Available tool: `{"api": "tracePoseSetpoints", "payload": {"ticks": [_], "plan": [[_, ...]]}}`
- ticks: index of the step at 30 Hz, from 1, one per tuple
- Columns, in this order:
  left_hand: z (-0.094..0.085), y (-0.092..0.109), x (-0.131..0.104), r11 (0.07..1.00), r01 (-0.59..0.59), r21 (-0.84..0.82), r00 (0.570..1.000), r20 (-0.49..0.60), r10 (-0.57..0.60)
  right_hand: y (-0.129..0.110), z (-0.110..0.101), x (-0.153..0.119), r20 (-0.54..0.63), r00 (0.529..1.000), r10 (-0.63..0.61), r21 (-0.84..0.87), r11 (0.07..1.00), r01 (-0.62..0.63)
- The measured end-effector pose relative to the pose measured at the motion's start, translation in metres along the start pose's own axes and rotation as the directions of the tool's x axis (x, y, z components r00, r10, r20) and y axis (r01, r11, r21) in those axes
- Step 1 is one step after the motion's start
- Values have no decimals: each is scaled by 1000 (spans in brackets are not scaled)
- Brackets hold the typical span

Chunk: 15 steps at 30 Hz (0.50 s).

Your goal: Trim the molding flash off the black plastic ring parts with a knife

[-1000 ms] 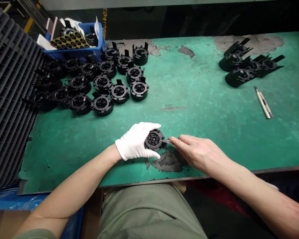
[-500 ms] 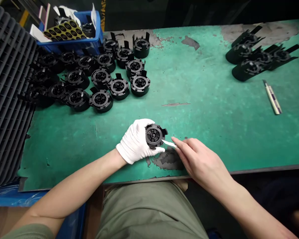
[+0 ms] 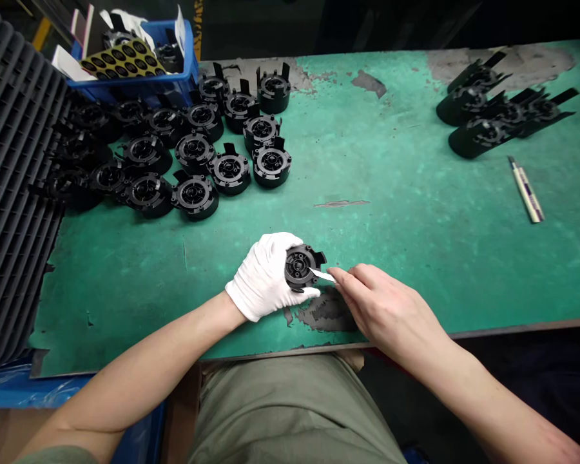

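My left hand (image 3: 265,277), in a white glove, is wrapped round a black round part (image 3: 300,265) with its ribbed face up and a tab sticking out at the right. My bare right hand (image 3: 377,303) pinches a thin white pointed tool (image 3: 323,275). The tool's tip lies over the face of the part, near its centre; whether it touches cannot be made out. Both hands are near the front edge of the green table (image 3: 367,225).
Several similar black parts (image 3: 193,193) stand at the left, by a blue bin (image 3: 130,89) holding a gold sticker sheet (image 3: 125,59). More black parts (image 3: 481,135) stand at the back right, near a cutter knife (image 3: 526,191). A grey ribbed panel (image 3: 14,180) borders the left.
The white tool and my right hand have moved slightly left, bringing the tip further over the part's face. The part in my left hand has shifted slightly right.
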<state>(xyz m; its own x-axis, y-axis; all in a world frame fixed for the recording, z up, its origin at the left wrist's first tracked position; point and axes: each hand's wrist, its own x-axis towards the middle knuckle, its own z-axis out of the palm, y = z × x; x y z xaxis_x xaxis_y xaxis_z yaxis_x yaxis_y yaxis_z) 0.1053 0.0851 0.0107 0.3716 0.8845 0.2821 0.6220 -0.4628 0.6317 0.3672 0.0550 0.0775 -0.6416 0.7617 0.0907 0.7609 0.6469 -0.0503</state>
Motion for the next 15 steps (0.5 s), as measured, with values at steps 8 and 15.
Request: {"api": "tracePoseSetpoints", "payload": {"ticks": [8, 15], "plan": [[1, 1, -1, 1000, -25, -4, 999, -35, 25, 3, -4, 10, -6, 999, -32, -11, 999, 32], [0, 2, 0, 1000, -26, 1, 999, -40, 26, 2, -5, 10, 1, 1000, -22, -52, 998, 22]]}}
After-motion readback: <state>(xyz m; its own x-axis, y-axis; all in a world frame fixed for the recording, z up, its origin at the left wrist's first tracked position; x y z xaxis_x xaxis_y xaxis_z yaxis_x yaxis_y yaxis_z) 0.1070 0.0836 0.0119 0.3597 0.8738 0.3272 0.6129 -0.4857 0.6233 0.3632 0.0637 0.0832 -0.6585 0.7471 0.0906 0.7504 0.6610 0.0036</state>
